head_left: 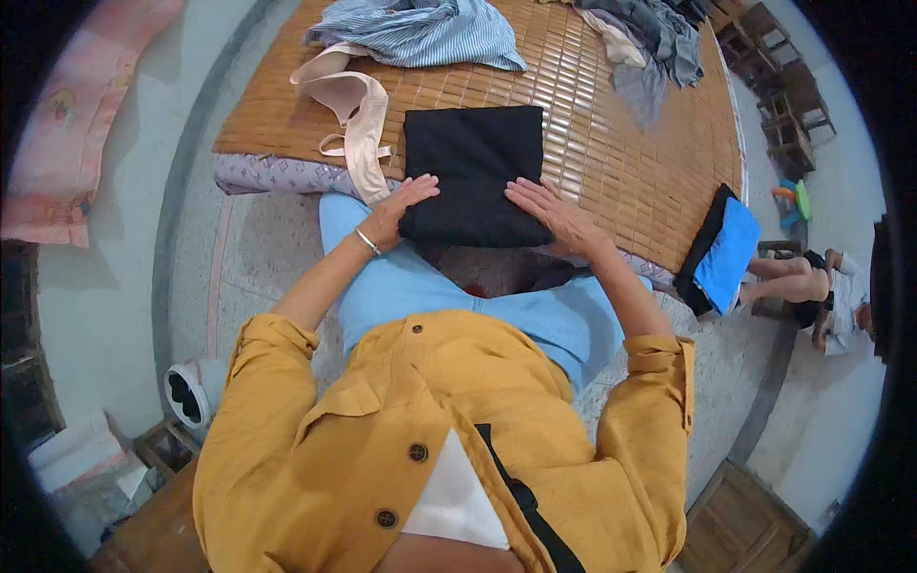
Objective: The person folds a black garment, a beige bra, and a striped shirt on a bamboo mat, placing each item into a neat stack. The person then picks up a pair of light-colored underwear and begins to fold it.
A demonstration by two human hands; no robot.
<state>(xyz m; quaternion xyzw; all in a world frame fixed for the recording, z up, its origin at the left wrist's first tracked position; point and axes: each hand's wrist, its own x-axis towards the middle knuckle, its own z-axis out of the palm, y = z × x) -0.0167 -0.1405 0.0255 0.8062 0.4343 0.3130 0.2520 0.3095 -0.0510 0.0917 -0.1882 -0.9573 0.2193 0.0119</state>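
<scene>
A black folded garment (474,158) lies as a neat rectangle at the near edge of the bed, its front part hanging slightly over the edge. My left hand (407,204) rests on its left near corner, fingers flat and stretched out, with a bracelet on the wrist. On the opposite corner lies my right hand (554,214), also flat with fingers extended. Neither hand grips the cloth. Just left of the garment is a beige bra (359,119), one strap trailing down beside my left hand.
The bed carries a bamboo mat (611,162). A blue striped garment (420,33) lies at its far side, grey clothes (664,48) at the far right. Folded blue and black clothing (724,256) sits at the right near corner. Another person (836,291) is farther right.
</scene>
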